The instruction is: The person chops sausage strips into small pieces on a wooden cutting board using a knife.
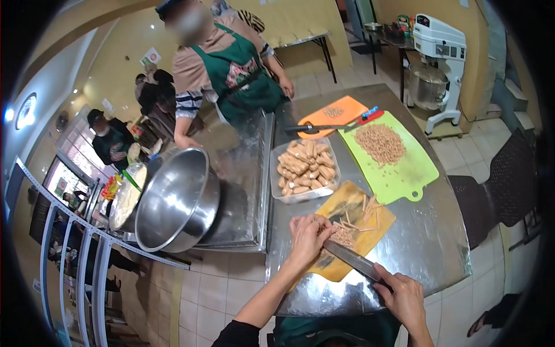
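Note:
My right hand [404, 298] is closed round the handle of a knife [354, 259], whose wide blade slants over a worn yellow cutting board [378, 222]. Close to the blade's tip, my left hand [309, 237] has its fingers bent and pressed together on sausage strips, partly hidden under them. Small chopped sausage pieces [345, 236] lie beside the blade, and a few longer thin strips [370, 209] rest at the board's far edge. Just beyond stands a clear plastic container [304, 197] full of whole sausages [305, 163].
A green cutting board [419, 173] bears a heap of chopped sausage [380, 143]. Behind it lie an orange board [352, 107] and another knife [318, 127]. A large steel bowl [176, 202] stands left, near a person in a green apron [234, 63]. A chair [491, 191] is right.

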A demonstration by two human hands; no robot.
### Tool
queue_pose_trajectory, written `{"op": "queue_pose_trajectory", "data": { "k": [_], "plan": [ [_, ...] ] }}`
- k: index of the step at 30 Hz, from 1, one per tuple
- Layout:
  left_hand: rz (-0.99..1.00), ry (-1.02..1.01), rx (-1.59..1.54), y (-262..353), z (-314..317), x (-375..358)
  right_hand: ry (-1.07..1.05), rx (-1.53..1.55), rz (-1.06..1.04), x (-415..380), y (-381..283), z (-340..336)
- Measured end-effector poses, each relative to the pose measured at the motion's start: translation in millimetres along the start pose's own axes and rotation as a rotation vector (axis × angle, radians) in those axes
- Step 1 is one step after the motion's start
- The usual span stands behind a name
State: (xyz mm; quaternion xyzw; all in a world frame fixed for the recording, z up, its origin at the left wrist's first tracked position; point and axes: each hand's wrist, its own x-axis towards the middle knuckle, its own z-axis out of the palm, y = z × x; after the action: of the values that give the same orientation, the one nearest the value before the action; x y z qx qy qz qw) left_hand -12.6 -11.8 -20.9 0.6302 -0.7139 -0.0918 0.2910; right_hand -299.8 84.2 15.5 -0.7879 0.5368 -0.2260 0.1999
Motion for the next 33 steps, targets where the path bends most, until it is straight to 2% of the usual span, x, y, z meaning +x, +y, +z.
{"op": "queue_pose_trajectory", "data": {
  "k": [4,7,8,12,13,15,16,17,19,20,21,26,30,33],
  "plan": [
    [0.048,0.012,0.028,-3.1,-1.7,-0.8,-0.005,0.056,0.017,-4.3,4.6,6.5],
    [-0.059,-0.1,-0.062,3.6,-8.2,0.5,0.004,0.078,0.013,-8.5,2.9,9.6],
    [0.003,-0.041,0.023,10.8,-11.7,0.9,0.005,0.08,0.014,-10.1,2.7,10.2],
    [-0.105,-0.097,-0.18,8.6,-12.2,9.2,-0.008,0.058,0.044,-14.4,0.2,7.5],
    [-0.187,-0.147,-0.228,17.8,-20.5,13.1,0.003,0.074,0.042,-15.7,1.2,8.4],
    [-0.122,-0.078,-0.088,14.2,-17.8,17.1,0.022,0.109,0.035,-17.4,3.1,11.7],
    [-0.122,-0.068,-0.126,16.6,-20.4,20.4,0.013,0.088,0.035,-17.4,3.5,11.6],
    [-0.03,-0.033,-0.117,4.8,-15.5,24.9,-0.013,0.069,0.049,-19.2,2.8,10.4],
    [-0.131,-0.116,-0.124,16.8,-23.6,35.3,-0.047,0.115,0.124,-18.3,-5.6,4.8],
    [-0.103,-0.052,-0.132,12.6,-16.1,41.9,-0.045,0.133,0.107,-29.1,-7.9,10.0],
    [-0.056,-0.068,-0.105,10.0,-13.3,50.1,0.014,0.137,0.053,-20.3,-3.5,9.7],
    [0.009,-0.133,-0.038,0.3,16.8,76.5,-0.037,0.133,0.055,-26.9,-6.5,12.0],
    [-0.154,-0.328,-0.061,14.3,40.6,99.4,0.0,0.156,0.017,-26.5,-1.0,17.3],
    [-0.144,-0.42,0.082,36.5,53.4,108.8,-0.005,0.165,-0.001,-27.1,0.2,19.2]
  ]
}}
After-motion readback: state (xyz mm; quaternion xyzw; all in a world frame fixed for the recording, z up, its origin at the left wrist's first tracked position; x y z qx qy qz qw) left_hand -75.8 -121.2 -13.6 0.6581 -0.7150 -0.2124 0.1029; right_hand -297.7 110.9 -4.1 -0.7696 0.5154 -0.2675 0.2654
